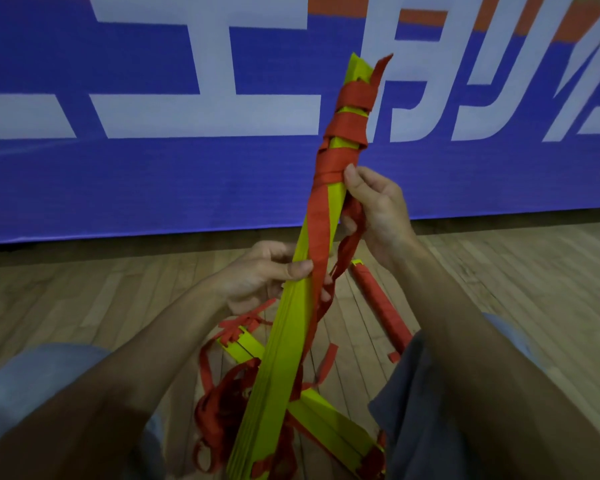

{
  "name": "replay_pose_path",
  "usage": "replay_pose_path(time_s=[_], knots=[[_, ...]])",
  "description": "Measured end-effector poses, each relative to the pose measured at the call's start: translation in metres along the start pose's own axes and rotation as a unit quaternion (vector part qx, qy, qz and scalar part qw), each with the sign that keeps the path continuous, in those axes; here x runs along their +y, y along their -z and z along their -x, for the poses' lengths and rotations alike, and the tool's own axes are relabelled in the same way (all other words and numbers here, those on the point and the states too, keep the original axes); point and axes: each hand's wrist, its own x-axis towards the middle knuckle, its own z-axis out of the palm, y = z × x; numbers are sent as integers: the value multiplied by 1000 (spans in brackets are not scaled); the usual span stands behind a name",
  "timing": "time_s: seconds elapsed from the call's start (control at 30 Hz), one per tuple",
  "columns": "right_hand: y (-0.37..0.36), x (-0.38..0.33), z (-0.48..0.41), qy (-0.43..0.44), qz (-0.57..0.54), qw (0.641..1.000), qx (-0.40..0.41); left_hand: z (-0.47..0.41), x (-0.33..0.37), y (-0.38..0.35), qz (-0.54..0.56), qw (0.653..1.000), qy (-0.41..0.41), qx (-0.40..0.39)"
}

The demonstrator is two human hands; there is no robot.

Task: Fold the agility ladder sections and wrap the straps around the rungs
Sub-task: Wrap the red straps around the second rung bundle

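A stack of yellow ladder rungs (284, 344) stands tilted in front of me, its top end up and to the right. A red strap (347, 129) is wound in several turns around the upper part, and one length runs diagonally down the stack. My left hand (260, 275) grips the stack at its middle, with the thumb pressing the strap against the yellow face. My right hand (374, 209) holds the loose strap beside the stack, just below the wound turns, thumb against the lowest turn.
More yellow rungs (329, 424) and tangled red strap (222, 400) lie on the wooden floor (84, 299) between my knees. A bundle fully wrapped in red (378, 303) lies to the right. A blue banner with white lettering (153, 174) stands behind.
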Motion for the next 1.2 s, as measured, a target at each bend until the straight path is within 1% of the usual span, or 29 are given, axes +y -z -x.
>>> replay_pose_path(time_s=[0.17,0.3,0.37,0.43,0.5,0.57,0.67,0.7,0.77,0.83,0.87,0.93,1.03,1.1,1.2], knots=[[6,-1,2,-19,72,996,-49,0,-3,12,-94,992,-13,79],[7,-4,5,-51,102,985,-131,-3,-4,21,-102,982,-20,156],[5,-5,7,-63,108,983,-133,-4,-3,22,-117,974,-21,192],[0,-4,7,-72,123,983,-117,-6,-3,18,-145,960,-23,237],[-9,1,7,-70,152,982,-86,-9,-7,12,-187,940,-31,283],[-17,10,7,-54,193,979,-47,-13,-14,9,-281,905,-40,318],[-25,20,9,-24,256,966,0,-18,-20,12,-429,836,-31,341],[-26,20,10,-15,265,964,14,-20,-21,13,-455,821,-32,344],[-28,21,10,-8,265,964,33,-21,-23,14,-481,808,-41,339],[-28,22,9,-6,255,966,45,-22,-22,14,-481,815,-45,319],[-27,22,8,-7,245,968,52,-22,-21,14,-470,826,-46,307],[-25,22,6,-16,221,972,73,-21,-18,16,-423,863,-51,272],[-21,17,4,-33,162,981,105,-17,-14,15,-308,925,-65,211],[-19,11,3,-32,77,993,87,-12,-9,14,-219,958,-47,177],[-16,9,0,-22,-5,1000,15,-4,-5,15,-90,989,8,121]])
